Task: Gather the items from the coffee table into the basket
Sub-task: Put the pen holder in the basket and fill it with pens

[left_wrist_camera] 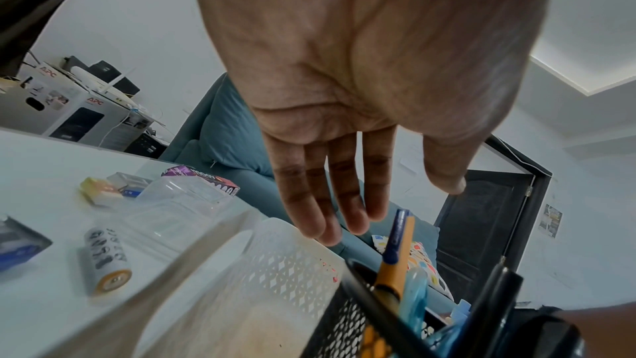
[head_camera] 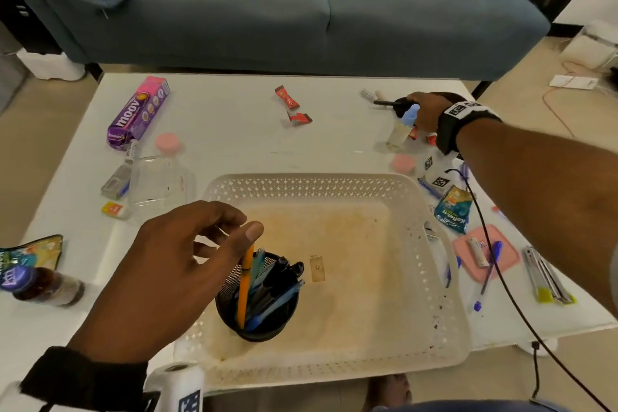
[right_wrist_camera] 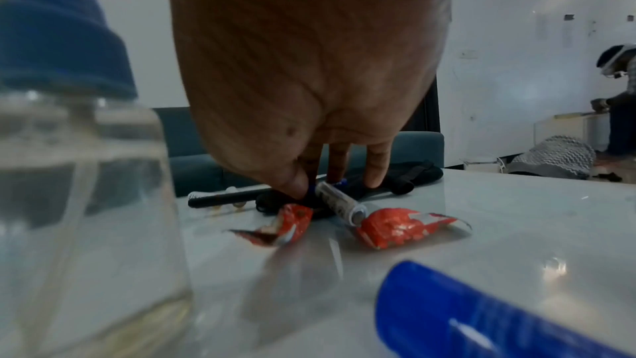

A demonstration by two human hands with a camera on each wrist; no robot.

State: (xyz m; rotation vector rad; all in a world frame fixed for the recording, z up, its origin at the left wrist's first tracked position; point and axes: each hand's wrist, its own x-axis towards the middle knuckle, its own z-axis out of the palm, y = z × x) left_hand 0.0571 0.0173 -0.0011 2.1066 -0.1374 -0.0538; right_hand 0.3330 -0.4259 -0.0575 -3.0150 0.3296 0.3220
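Note:
A white perforated basket (head_camera: pixel 334 182) sits at the table's near middle. A black mesh pen holder (head_camera: pixel 261 324) full of pens stands in its near-left corner. My left hand (head_camera: pixel 240 227) hovers just above the pens, fingers relaxed and empty; the left wrist view shows the left hand (left_wrist_camera: pixel 395 206) spread over the holder (left_wrist_camera: pixel 344 323). My right hand (head_camera: pixel 422 110) reaches to the far right of the table. In the right wrist view, the right hand (right_wrist_camera: pixel 333 184) has thumb and fingers pinching a black folding umbrella (right_wrist_camera: pixel 413 176). A small battery (right_wrist_camera: pixel 339 202) lies against it.
A spray bottle (head_camera: pixel 403 129) with a blue cap stands just left of my right wrist. Red wrappers (right_wrist_camera: pixel 399 227) lie by the umbrella. A purple box (head_camera: pixel 138 112), a clear container (head_camera: pixel 160 177), a sachet (head_camera: pixel 453 211) and a pink lid (head_camera: pixel 501 264) surround the basket. A sofa (head_camera: pixel 267 10) lies beyond.

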